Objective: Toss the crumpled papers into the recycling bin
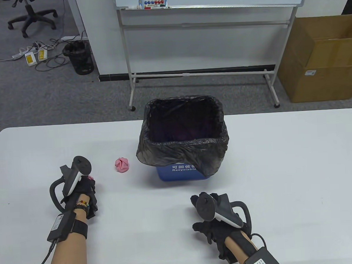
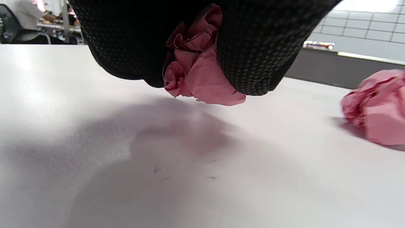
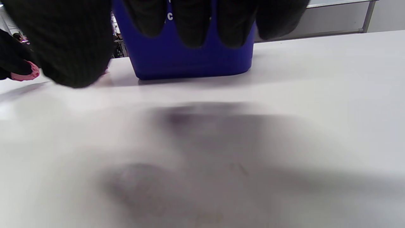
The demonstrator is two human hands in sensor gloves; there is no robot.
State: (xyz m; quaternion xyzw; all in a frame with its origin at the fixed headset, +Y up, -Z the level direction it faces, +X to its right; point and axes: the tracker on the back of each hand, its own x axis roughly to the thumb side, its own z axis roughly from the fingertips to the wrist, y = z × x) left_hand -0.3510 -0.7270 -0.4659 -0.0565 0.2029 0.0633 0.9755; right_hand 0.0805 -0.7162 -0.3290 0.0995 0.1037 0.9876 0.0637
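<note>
**Left hand grips one pink paper ball, another lies beside the bin**

In the lower left of the table view, the left hand [image 1: 82,191] hovers above the white table [image 1: 284,167]. The left wrist view shows its gloved fingers [image 2: 259,47] closed around a crumpled pink paper ball [image 2: 199,66], lifted just clear of the surface (its shadow falls below it).

A second crumpled pink paper [image 1: 122,165] lies on the table, apart from the left hand, up and to its right, and near the lower left of the recycling bin [image 1: 181,173]. That bin is blue, lined with a black bag [image 1: 183,155], and stands at the centre of the table view.

The right hand [image 1: 216,221] sits at the lower right of centre, below the bin. In the right wrist view its fingers [image 3: 193,22] hang loosely apart over the table, holding nothing, with the blue bin wall behind them.
</note>
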